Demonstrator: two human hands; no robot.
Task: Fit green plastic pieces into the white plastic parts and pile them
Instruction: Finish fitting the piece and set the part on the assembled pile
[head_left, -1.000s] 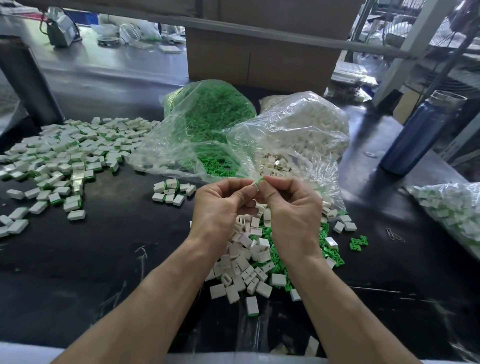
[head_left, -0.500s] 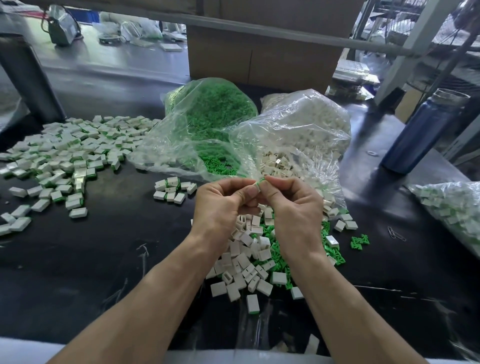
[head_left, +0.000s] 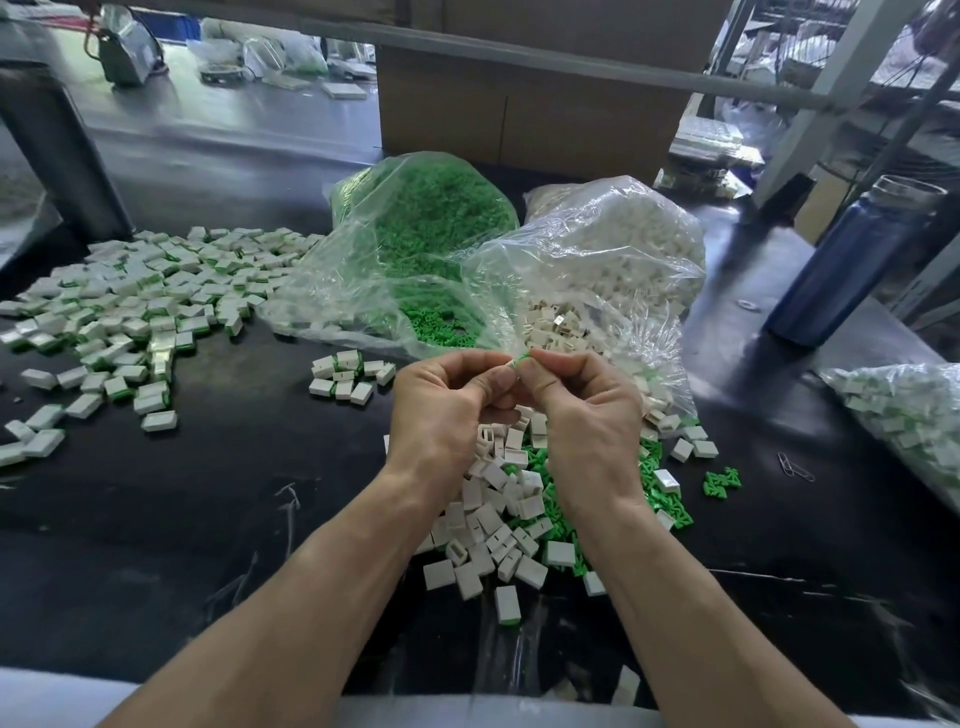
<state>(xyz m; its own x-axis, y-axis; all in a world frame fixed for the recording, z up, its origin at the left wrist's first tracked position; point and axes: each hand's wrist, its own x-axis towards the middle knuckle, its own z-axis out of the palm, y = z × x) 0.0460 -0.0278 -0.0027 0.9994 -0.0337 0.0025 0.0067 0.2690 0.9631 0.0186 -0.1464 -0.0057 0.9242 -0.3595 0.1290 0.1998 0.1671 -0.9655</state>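
Pinching a small green plastic piece (head_left: 521, 359) between them, the left hand (head_left: 445, 415) and right hand (head_left: 583, 415) met fingertip to fingertip above the black worktable (head_left: 218, 499), thumbs and forefingers curled tight on the piece, with the other fingers folded under; whether a white part sat inside the grip could not be told. Directly beneath the hands lay a loose heap of white plastic parts (head_left: 493, 525) mixed with green plastic pieces (head_left: 660, 499), spreading toward the near edge of the table, where one fitted part (head_left: 507, 604) stood apart. A few green bits (head_left: 721, 482) lay just right of the heap, and a pair of paper clips (head_left: 795, 466) beyond them. Just behind the hands, two clear bags slumped open-mouthed toward the person: the bag of green pieces (head_left: 426, 228) on the left, the bag of white parts (head_left: 613, 244) on the right, touching each other. A small cluster of finished parts (head_left: 349, 375) sat near the left hand, and a wide pile of finished parts (head_left: 135, 306) ran out to the left edge of the view. Between that pile and the left forearm the tabletop showed bare and dark. At the right edge lay another bag of assembled parts (head_left: 904, 415), with a blue bottle (head_left: 847, 260) standing behind it. A cardboard box (head_left: 530, 104) closed off the far side.
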